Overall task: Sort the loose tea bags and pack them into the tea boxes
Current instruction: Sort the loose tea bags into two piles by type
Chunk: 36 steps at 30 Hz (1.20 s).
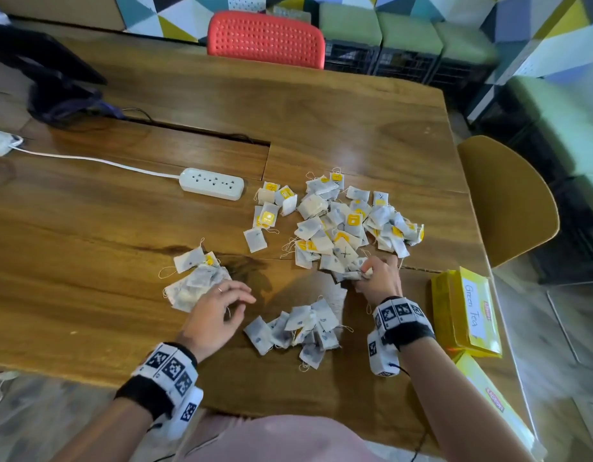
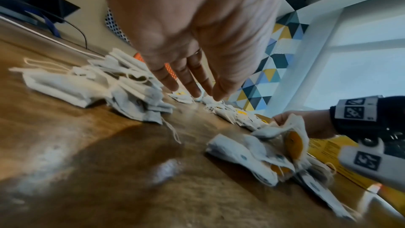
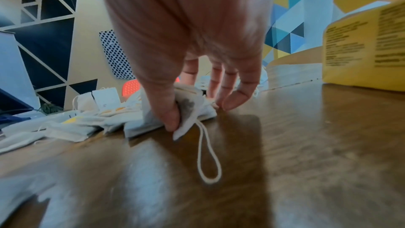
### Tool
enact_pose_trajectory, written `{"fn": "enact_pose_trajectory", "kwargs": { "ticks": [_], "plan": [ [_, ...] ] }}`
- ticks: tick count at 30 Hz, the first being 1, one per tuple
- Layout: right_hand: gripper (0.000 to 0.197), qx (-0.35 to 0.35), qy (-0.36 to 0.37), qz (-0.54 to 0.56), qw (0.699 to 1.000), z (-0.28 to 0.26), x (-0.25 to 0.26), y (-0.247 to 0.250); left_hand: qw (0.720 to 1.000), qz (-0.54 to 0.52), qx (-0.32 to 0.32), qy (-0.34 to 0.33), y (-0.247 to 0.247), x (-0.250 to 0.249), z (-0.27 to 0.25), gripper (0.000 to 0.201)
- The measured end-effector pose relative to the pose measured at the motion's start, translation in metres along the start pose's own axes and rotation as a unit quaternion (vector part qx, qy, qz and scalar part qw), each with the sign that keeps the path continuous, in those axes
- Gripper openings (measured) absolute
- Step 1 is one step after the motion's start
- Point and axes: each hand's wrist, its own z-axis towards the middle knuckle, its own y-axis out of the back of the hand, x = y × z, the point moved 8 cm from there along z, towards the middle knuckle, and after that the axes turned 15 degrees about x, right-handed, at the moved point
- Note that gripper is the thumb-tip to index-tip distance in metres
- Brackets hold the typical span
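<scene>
Loose white tea bags lie in groups on the wooden table (image 1: pixel 88 228). A big mixed heap (image 1: pixel 348 221), many with yellow tags, spreads at centre right. A small pile (image 1: pixel 196 278) lies at the left, and another pile (image 1: pixel 298 328) near the front. My left hand (image 1: pixel 218 308) hovers over the table beside the left pile (image 2: pixel 92 82), fingers (image 2: pixel 192 82) straight and holding nothing. My right hand (image 1: pixel 376 275) pinches tea bags (image 3: pixel 188 108) at the heap's near edge, a string loop (image 3: pixel 208 159) trailing. Two yellow tea boxes (image 1: pixel 465 311) (image 1: pixel 495 405) lie at the right.
A white power strip (image 1: pixel 212 183) with its cable lies behind the bags. A dark bag (image 1: pixel 48 81) sits at the back left. A red chair (image 1: pixel 266 38) stands behind the table and a mustard chair (image 1: pixel 508 198) at the right edge.
</scene>
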Motion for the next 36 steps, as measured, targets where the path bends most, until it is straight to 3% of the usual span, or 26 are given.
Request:
{"fn": "enact_pose_trajectory", "kwargs": {
  "ticks": [4,6,7,10,12,13,15,16,18,23,32,34,36],
  "plan": [
    [0.024,-0.018,0.034,0.034,0.999,-0.005,-0.003,0.013,0.999,-0.001,0.038,0.000,-0.020,-0.005,0.004,0.025],
    [0.023,-0.035,0.030,0.132,0.990,-0.014,-0.011,0.021,0.998,-0.001,0.067,0.003,-0.030,-0.007,0.007,0.024],
    [0.022,-0.035,0.041,0.226,0.973,-0.021,-0.014,0.023,0.997,0.002,0.081,0.007,-0.035,-0.007,0.008,0.023],
    [0.023,0.038,0.077,0.488,0.869,-0.047,-0.008,0.012,0.994,0.001,0.104,0.027,-0.043,-0.003,0.012,0.021],
    [0.015,0.073,0.078,0.508,0.855,-0.057,-0.006,0.004,0.993,0.001,0.112,0.041,-0.046,0.000,0.013,0.019],
    [0.013,0.073,0.070,0.485,0.869,-0.056,-0.008,-0.001,0.992,0.005,0.115,0.048,-0.047,0.001,0.013,0.019],
    [0.017,0.037,0.039,0.360,0.931,-0.050,-0.016,-0.003,0.991,0.013,0.123,0.057,-0.050,0.003,0.013,0.019],
    [0.024,0.019,0.027,0.279,0.960,-0.046,-0.017,-0.003,0.990,0.015,0.126,0.058,-0.050,0.003,0.013,0.019],
    [0.044,0.014,0.035,0.148,0.988,-0.035,-0.008,-0.003,0.989,0.017,0.136,0.057,-0.053,0.004,0.013,0.020],
    [0.059,0.081,0.151,-0.035,0.985,-0.020,0.046,-0.021,0.986,0.025,0.153,0.064,-0.058,0.008,0.014,0.021],
    [0.028,0.187,0.201,-0.130,0.953,-0.041,0.052,-0.071,0.986,0.038,0.149,0.071,-0.060,0.009,0.017,0.021],
    [0.025,0.159,0.201,-0.097,0.962,-0.038,0.054,-0.056,0.986,0.039,0.147,0.067,-0.061,0.008,0.017,0.020],
    [0.031,0.067,0.188,-0.081,0.977,-0.025,0.055,-0.029,0.986,0.039,0.148,0.066,-0.061,0.008,0.017,0.020]
  ]
}}
